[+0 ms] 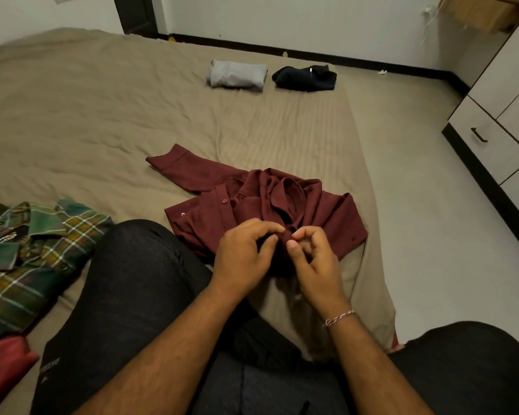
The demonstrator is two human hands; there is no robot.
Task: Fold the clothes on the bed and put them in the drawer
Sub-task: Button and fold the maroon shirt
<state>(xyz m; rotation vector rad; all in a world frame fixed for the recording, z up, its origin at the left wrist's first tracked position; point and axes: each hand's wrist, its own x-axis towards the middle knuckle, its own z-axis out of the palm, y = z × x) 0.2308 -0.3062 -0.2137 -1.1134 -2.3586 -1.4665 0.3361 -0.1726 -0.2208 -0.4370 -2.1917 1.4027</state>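
A maroon button shirt (252, 199) lies crumpled on the tan bed sheet (102, 115) in front of me, one sleeve stretched out to the far left. My left hand (246, 253) and my right hand (312, 259) meet at the shirt's near front edge, each pinching the fabric between thumb and fingers. A folded grey garment (237, 74) and a folded dark navy garment (304, 77) sit side by side at the far end of the bed. A green plaid shirt (33, 250) lies unfolded at my left.
A red cloth (3, 366) shows at the lower left. My knees in dark trousers (126, 295) frame the hands. A white cabinet with drawers and a black handle (478, 134) stands at the right, across a strip of pale floor (426, 220).
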